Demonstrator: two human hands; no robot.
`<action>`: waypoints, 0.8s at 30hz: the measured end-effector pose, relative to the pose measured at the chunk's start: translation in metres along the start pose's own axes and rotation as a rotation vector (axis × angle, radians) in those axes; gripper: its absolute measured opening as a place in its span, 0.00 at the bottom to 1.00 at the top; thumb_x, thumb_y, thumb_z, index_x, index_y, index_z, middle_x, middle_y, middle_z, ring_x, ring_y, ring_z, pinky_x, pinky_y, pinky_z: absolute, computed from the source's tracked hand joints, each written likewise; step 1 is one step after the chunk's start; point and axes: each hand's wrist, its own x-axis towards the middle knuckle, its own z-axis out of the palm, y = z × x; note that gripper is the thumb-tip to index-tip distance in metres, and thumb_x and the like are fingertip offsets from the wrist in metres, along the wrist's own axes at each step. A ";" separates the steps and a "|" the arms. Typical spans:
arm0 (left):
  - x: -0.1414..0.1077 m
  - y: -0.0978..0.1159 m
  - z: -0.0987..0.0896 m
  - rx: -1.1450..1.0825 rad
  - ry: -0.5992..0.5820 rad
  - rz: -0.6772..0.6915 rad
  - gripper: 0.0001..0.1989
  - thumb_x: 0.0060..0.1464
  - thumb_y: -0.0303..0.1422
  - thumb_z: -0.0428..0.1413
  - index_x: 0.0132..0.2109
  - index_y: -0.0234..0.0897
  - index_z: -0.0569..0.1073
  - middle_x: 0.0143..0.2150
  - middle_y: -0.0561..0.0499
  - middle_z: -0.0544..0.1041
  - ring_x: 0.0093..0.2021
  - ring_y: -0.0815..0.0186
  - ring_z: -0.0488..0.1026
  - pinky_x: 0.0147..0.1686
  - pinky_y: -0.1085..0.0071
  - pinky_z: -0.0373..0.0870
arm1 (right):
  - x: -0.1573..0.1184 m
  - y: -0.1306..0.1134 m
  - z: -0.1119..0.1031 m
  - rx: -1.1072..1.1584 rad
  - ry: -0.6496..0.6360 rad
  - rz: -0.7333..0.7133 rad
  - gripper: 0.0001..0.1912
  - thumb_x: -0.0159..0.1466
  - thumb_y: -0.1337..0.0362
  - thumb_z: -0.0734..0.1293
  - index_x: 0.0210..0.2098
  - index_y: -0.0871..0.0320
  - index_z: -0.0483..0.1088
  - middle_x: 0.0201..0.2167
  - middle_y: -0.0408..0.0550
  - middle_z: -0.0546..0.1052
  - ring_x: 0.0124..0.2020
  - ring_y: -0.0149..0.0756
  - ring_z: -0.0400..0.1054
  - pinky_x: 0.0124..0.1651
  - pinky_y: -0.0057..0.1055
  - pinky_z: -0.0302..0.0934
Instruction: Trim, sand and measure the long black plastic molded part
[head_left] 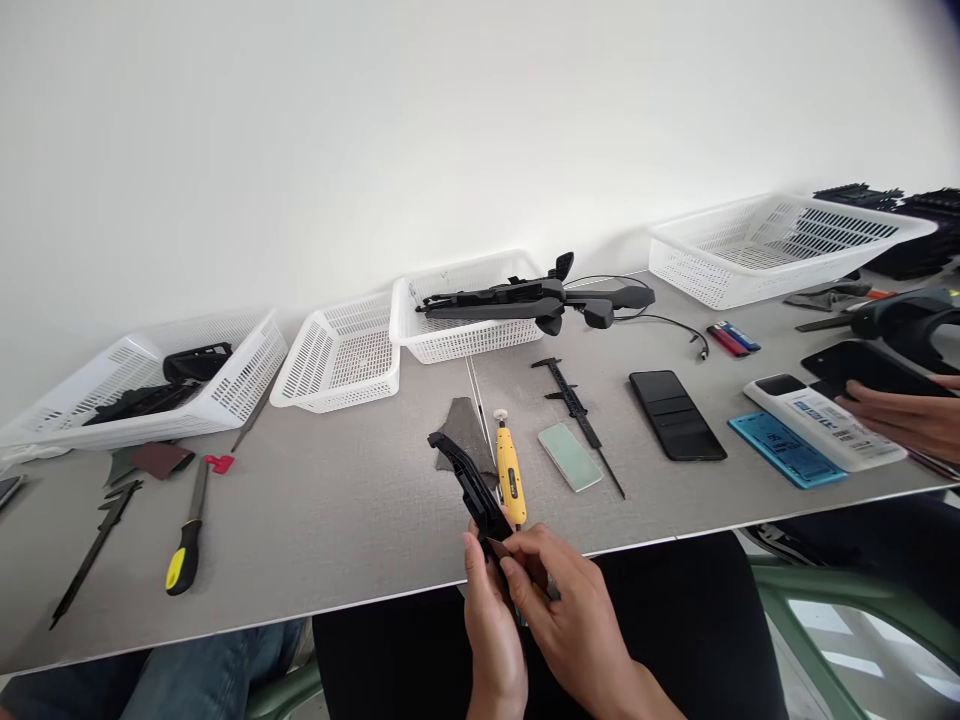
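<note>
My left hand (491, 640) is closed around a long black plastic part (476, 490), which sticks up past the fingers, tilted to the left. Against its lower end my right hand (566, 600) pinches a small brown piece (498, 547) that looks like folded sandpaper. The fingers hide most of that piece and the bottom of the part. Just behind the hands lie a yellow pen-shaped rotary tool (510, 470) and a dark grey cloth or abrasive sheet (465, 435). A pale green rectangular block (570, 457) and a black caliper (574, 405) rest to the right.
White baskets (337, 395) line the wall; one holds black parts (517, 300) that overhang its rim. A phone (677, 415) lies right of the caliper. At left are a file (187, 540) and another caliper (97, 550). A co-worker's hand (900, 415) holds a dark object at far right.
</note>
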 end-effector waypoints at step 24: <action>-0.012 0.007 -0.006 0.144 -0.105 0.047 0.31 0.65 0.56 0.60 0.66 0.44 0.77 0.69 0.41 0.76 0.74 0.45 0.67 0.70 0.55 0.68 | 0.001 -0.005 -0.002 0.029 0.011 0.093 0.06 0.73 0.63 0.68 0.41 0.51 0.78 0.32 0.44 0.77 0.26 0.34 0.69 0.31 0.28 0.68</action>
